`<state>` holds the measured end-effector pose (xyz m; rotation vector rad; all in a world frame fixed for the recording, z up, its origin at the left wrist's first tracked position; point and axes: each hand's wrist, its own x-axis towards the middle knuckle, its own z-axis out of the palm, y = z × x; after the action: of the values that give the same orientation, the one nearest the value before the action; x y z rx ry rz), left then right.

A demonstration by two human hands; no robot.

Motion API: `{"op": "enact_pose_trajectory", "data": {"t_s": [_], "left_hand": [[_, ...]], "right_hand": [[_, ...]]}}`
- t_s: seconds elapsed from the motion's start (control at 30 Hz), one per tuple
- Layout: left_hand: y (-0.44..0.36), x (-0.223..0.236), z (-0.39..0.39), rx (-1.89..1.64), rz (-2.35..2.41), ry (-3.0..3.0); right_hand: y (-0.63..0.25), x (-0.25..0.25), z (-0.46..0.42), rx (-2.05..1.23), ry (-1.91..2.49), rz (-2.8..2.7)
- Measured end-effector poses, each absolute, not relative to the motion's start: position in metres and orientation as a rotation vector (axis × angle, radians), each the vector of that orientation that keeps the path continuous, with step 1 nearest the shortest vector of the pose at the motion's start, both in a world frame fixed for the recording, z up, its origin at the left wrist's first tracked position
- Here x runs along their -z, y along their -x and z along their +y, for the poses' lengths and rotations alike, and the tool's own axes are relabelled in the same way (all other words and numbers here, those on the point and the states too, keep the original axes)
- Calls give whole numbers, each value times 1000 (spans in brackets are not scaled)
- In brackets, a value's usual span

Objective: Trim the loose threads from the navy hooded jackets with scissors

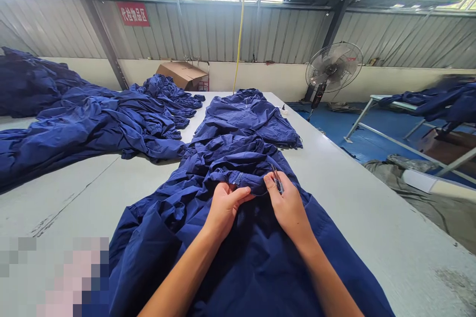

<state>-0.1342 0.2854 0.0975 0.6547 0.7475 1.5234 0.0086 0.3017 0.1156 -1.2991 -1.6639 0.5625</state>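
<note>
A gathered, stitched band [238, 178] of a navy work garment [253, 277] is what this person has in hand, bunched up at the near end of a long pale cutting table [375, 218]. The left hand [225, 210] pinches the band between thumb and fingers, while the right hand [288, 210] closes around small metal snips [277, 180], their tips right at the fold. The two hands are close together, nearly meeting across the cloth. It looks like close finishing work along the band, perhaps trimming threads, though the tips are too small to show any thread or whether the blades are open. The fingers also hide the exact spot they are working on. Another navy garment [247, 119] lies farther up the table, with a large rumpled heap [92, 119] to the left. A pixelated patch [54, 277] blocks the lower left corner.
</note>
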Motion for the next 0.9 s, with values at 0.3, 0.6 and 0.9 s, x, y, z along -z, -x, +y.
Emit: {"op": "enact_pose_trajectory", "data": {"t_s": [0.3,0.6,0.9], "left_hand": [[132,-97,282,-1520,784,-811],[128,-93,280,-1503,858,-1005],[129,-89,279,-1541,923,-1012]], "right_hand": [[-10,-124,294,-433,1177,-1659],[-17,-125,290,-308,1037,-2014],[-16,-125,293,-420,1091,-1934]]}}
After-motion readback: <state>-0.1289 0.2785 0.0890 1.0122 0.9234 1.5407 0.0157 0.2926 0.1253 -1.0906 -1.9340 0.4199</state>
